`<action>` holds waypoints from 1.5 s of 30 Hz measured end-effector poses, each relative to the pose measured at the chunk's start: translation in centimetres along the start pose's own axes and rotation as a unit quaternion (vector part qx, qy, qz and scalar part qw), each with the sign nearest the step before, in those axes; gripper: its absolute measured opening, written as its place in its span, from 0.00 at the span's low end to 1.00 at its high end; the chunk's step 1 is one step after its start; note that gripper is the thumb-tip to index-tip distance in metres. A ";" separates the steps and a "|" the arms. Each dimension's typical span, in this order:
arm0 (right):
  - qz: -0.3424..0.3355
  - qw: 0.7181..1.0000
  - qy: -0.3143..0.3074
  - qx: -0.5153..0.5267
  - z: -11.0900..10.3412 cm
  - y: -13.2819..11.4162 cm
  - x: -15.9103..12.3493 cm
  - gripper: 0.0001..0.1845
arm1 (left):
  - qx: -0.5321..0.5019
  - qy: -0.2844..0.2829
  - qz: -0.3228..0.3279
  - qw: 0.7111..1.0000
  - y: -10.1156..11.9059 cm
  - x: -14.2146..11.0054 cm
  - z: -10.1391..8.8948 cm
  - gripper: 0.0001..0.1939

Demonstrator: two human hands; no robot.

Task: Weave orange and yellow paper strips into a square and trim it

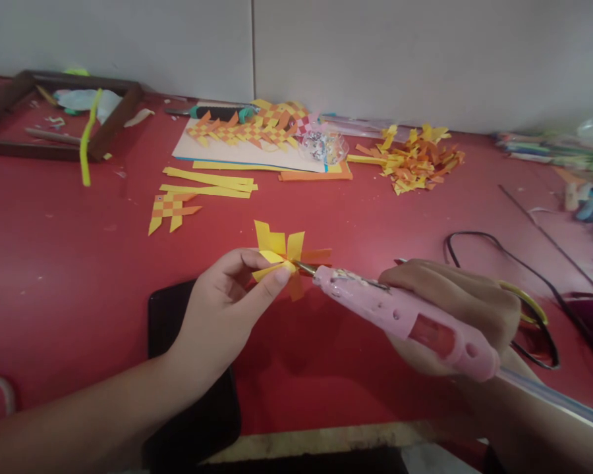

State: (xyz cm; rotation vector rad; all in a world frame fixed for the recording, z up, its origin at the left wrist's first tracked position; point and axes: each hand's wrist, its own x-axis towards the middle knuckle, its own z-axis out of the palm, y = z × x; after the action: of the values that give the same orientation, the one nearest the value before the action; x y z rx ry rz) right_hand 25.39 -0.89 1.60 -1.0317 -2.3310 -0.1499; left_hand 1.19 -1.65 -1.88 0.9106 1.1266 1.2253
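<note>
My left hand (pixel 227 303) pinches a small woven piece of yellow and orange paper strips (pixel 282 255) just above the red table. My right hand (pixel 454 309) is wrapped round a pink glue gun (pixel 405 316), and the gun's metal tip touches the woven piece at its right side. A clear glue stick (pixel 553 398) sticks out of the back of the gun, past my right wrist.
A black phone (pixel 197 395) lies under my left forearm. Further back lie a finished woven piece (pixel 170 207), loose yellow strips (pixel 210 181), a white sheet with several woven pieces (pixel 247 141), a scrap pile (pixel 410 161) and a wooden frame (pixel 54 115). Scissors and a black cord (pixel 528 309) lie beside my right hand.
</note>
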 end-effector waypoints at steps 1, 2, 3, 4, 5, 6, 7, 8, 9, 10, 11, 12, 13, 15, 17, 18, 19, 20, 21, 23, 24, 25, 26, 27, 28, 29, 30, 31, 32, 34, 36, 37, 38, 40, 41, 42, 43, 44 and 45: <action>0.001 1.000 -0.004 0.002 -0.1 0.0 0.0 0.02 | -0.004 0.001 -0.002 1.000 0.0 0.0 0.0 0.07; 0.004 1.000 -0.006 0.003 -0.1 -0.1 0.0 0.02 | -0.008 0.002 -0.005 1.000 0.1 0.0 0.1 0.07; 0.009 1.000 -0.010 0.003 -0.1 -0.1 -0.1 0.02 | -0.012 0.002 -0.007 1.000 0.1 0.0 0.1 0.07; 0.016 1.000 -0.013 0.001 -0.1 -0.2 -0.1 0.02 | -0.016 0.004 -0.009 1.000 0.1 0.0 0.1 0.07; 0.022 1.000 -0.016 -0.003 -0.1 -0.2 -0.2 0.02 | -0.018 0.005 -0.010 1.000 0.1 0.0 0.1 0.08; 0.024 1.000 -0.016 -0.005 -0.1 -0.2 -0.3 0.02 | -0.020 0.005 -0.010 1.000 0.1 0.0 0.1 0.08; 0.024 1.000 -0.016 -0.007 -0.1 -0.1 -0.3 0.02 | -0.021 0.004 -0.009 1.000 0.1 0.0 0.1 0.08; 0.022 1.000 -0.014 -0.009 -0.1 -0.1 -0.4 0.02 | -0.023 0.003 -0.009 1.000 0.1 0.0 0.1 0.08; 0.021 1.000 -0.011 -0.011 0.0 -0.1 -0.4 0.02 | -0.024 0.000 -0.009 1.000 0.1 0.0 0.0 0.08; 0.019 1.000 -0.010 -0.011 0.0 0.0 -0.4 0.03 | -0.025 -0.003 -0.008 1.000 0.0 0.0 0.0 0.07; 0.018 1.000 -0.010 -0.009 0.1 0.0 -0.4 0.03 | -0.025 -0.005 -0.006 1.000 0.0 0.0 0.0 0.07; 0.017 1.000 -0.011 -0.007 0.1 0.1 -0.3 0.03 | -0.023 -0.006 -0.003 1.000 0.0 0.0 0.0 0.06; 0.016 1.000 -0.014 -0.005 0.2 0.1 -0.3 0.03 | -0.019 -0.007 0.000 1.000 0.0 0.0 0.0 0.06; 0.013 1.000 -0.016 -0.001 0.3 0.2 -0.1 0.03 | -0.019 -0.005 0.002 1.000 0.0 0.0 0.0 0.04; 0.013 1.000 -0.012 -0.005 0.3 0.2 0.0 0.03 | -0.034 -0.001 -0.008 0.999 0.1 -0.1 0.0 0.04; 0.016 1.000 -0.009 -0.008 0.2 0.2 0.0 0.03 | -0.050 0.000 -0.016 0.999 0.2 -0.1 0.0 0.04; 0.016 1.000 -0.004 -0.011 0.2 0.2 0.0 0.02 | -0.070 0.002 -0.022 0.997 0.3 -0.1 0.0 0.04; 0.016 1.000 0.001 -0.013 0.1 0.3 0.0 0.02 | -0.091 0.004 -0.026 0.996 0.4 -0.1 0.1 0.05; 0.017 1.000 0.009 -0.016 0.0 0.4 0.0 0.03 | -0.110 0.007 -0.029 0.993 0.5 0.0 0.1 0.07; 0.029 0.999 0.031 -0.023 -0.2 0.6 0.0 0.07 | -0.131 0.025 -0.033 0.990 0.6 0.0 0.2 0.07; 0.044 0.997 0.047 -0.030 -0.3 0.8 0.0 0.08 | -0.130 0.036 -0.036 0.990 0.6 0.1 0.2 0.04; 0.062 0.995 0.060 -0.043 -0.4 1.1 0.0 0.09 | -0.124 0.042 -0.037 0.991 0.6 0.1 0.2 0.01; 0.077 0.993 0.067 -0.060 -0.4 1.4 0.1 0.09 | -0.120 0.042 -0.037 0.991 0.6 0.2 0.2 0.04; 0.084 0.992 0.056 -0.081 -0.3 1.8 0.1 0.10 | -0.119 0.037 -0.033 0.992 0.5 0.2 0.2 0.07; 0.083 0.990 0.032 -0.106 -0.2 2.2 0.1 0.12 | -0.122 0.028 -0.030 0.992 0.4 0.2 0.1 0.09; 0.078 0.988 0.000 -0.132 0.0 2.7 0.1 0.15 | -0.127 0.019 -0.025 0.991 0.4 0.3 0.1 0.11; 0.079 0.983 -0.042 -0.158 0.3 3.2 0.0 0.18 | -0.132 0.015 -0.021 0.991 0.3 0.3 0.1 0.13; 0.089 0.977 -0.072 -0.180 0.7 3.8 -0.2 0.20 | -0.136 0.014 -0.017 0.991 0.3 0.4 0.1 0.15; 0.109 0.969 -0.099 -0.200 1.1 4.3 -0.4 0.22 | -0.137 0.015 -0.015 0.990 0.3 0.4 0.1 0.16; 0.141 0.955 -0.131 -0.227 1.8 5.1 -1.0 0.23 | -0.132 0.015 -0.012 0.991 0.3 0.4 0.1 0.16; 0.142 0.948 -0.149 -0.241 2.2 5.6 -1.3 0.23 | -0.112 0.001 -0.014 0.994 0.2 0.3 0.1 0.13; 0.138 0.948 -0.147 -0.246 2.3 5.5 -1.3 0.23 | -0.097 -0.013 -0.016 0.995 0.2 0.2 0.1 0.12; 0.138 0.950 -0.131 -0.247 2.2 5.3 -1.2 0.23 | -0.083 -0.028 -0.019 0.996 0.2 0.1 0.2 0.10; 0.152 0.963 -0.067 -0.212 1.9 4.1 -0.6 0.22 | -0.062 -0.062 -0.034 0.996 0.2 -0.1 0.2 0.07; 0.155 0.975 -0.020 -0.160 1.7 3.2 -0.3 0.22 | -0.058 -0.077 -0.043 0.994 0.2 -0.1 0.3 0.06; 0.148 0.986 0.008 -0.071 1.5 2.3 0.0 0.19 | -0.055 -0.090 -0.051 0.993 0.3 -0.2 0.4 0.05; 0.139 0.989 0.027 0.037 1.5 1.2 0.2 0.17 | -0.055 -0.105 -0.054 0.992 0.5 -0.2 0.4 0.06; 0.137 0.979 0.018 0.149 1.5 0.2 0.4 0.18 | -0.047 -0.107 -0.058 0.991 0.6 -0.3 0.5 0.05; 0.149 0.961 -0.010 0.233 1.5 -0.7 0.5 0.20 | -0.037 -0.112 -0.060 0.991 0.8 -0.3 0.6 0.06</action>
State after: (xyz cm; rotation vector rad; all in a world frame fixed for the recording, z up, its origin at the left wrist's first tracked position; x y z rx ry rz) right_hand 23.92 -0.55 0.70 -1.1156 -2.0489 0.5035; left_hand 1.59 -1.79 -0.96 0.8879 0.9362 1.0319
